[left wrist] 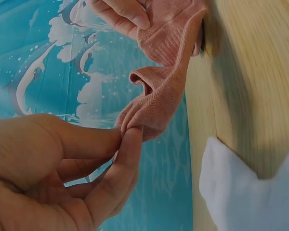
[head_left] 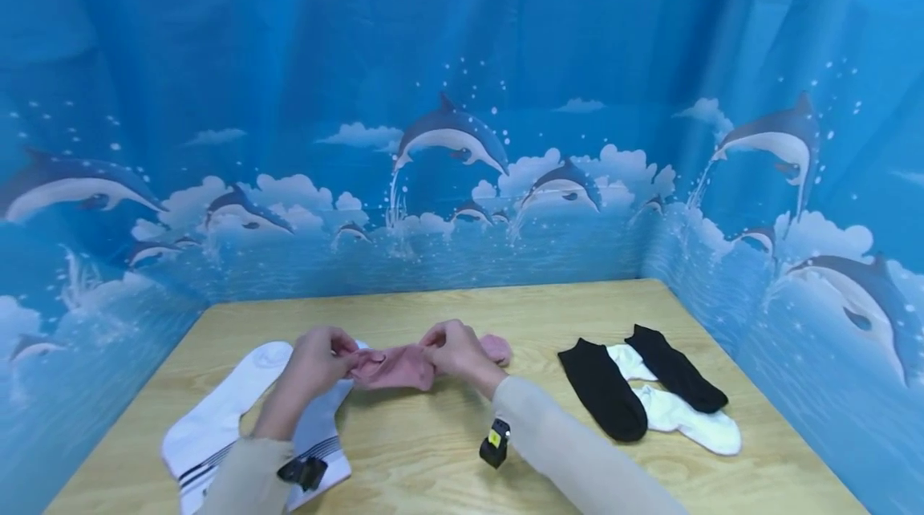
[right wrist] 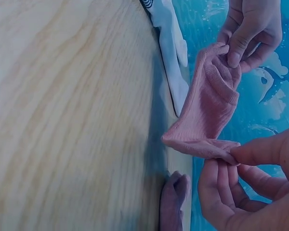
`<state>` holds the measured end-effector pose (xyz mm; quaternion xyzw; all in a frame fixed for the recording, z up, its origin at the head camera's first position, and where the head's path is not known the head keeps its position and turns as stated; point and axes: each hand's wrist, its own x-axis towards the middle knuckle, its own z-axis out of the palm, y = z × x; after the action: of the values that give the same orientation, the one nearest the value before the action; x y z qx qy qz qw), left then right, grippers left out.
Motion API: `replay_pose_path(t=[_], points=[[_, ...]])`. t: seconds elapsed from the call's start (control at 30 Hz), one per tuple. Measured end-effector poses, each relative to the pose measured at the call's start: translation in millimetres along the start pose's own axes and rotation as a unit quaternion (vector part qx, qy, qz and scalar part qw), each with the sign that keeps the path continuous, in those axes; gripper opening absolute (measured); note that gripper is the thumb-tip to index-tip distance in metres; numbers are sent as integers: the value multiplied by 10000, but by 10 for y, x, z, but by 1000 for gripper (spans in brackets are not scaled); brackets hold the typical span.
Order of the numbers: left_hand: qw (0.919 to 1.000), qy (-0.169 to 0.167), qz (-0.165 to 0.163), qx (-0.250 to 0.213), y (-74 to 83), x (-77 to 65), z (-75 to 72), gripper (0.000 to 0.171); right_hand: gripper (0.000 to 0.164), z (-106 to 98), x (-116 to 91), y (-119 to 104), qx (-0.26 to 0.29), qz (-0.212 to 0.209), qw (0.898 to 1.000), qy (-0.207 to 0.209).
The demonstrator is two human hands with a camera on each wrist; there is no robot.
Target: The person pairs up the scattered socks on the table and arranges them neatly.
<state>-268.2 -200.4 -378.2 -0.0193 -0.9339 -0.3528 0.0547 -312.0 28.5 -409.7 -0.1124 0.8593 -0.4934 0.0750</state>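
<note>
A pink sock point(head_left: 393, 368) is stretched between my two hands above the wooden table. My left hand point(head_left: 322, 358) pinches its cuff end between thumb and fingers, as the left wrist view shows at the sock's folded edge point(left wrist: 151, 103). At the other end my right hand point(head_left: 456, 352) pinches the sock between thumb and fingertips. A second pink sock point(head_left: 496, 349) lies on the table just beyond the right hand, partly hidden by it. In the right wrist view that second sock point(right wrist: 175, 202) shows at the bottom.
White socks with dark stripes point(head_left: 216, 411) lie at the left, partly under my left arm. On the right are black socks point(head_left: 602, 389) and white socks point(head_left: 693, 421), overlapping. A blue dolphin-print curtain point(head_left: 447, 258) stands behind the table point(head_left: 433, 459).
</note>
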Motion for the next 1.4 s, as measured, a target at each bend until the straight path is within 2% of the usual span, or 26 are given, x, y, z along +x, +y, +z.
replay_pose_path(t=[0.27, 0.47, 0.63, 0.87, 1.4], points=[[9998, -5, 65, 200, 110, 61, 47, 5, 10, -116, 35, 61, -29, -123, 9998, 167], [9996, 97, 248, 26, 139, 88, 83, 5, 10, -193, 57, 73, -245, -113, 9992, 286], [9998, 54, 169, -98, 156, 110, 104, 5, 12, -253, 55, 68, -521, -166, 9979, 360], [9993, 75, 301, -191, 161, 153, 155, 7, 10, -300, 60, 78, -464, -132, 9979, 432], [9997, -45, 47, -245, 259, 209, 196, 5, 8, -394, 67, 68, -592, -118, 9968, 527]])
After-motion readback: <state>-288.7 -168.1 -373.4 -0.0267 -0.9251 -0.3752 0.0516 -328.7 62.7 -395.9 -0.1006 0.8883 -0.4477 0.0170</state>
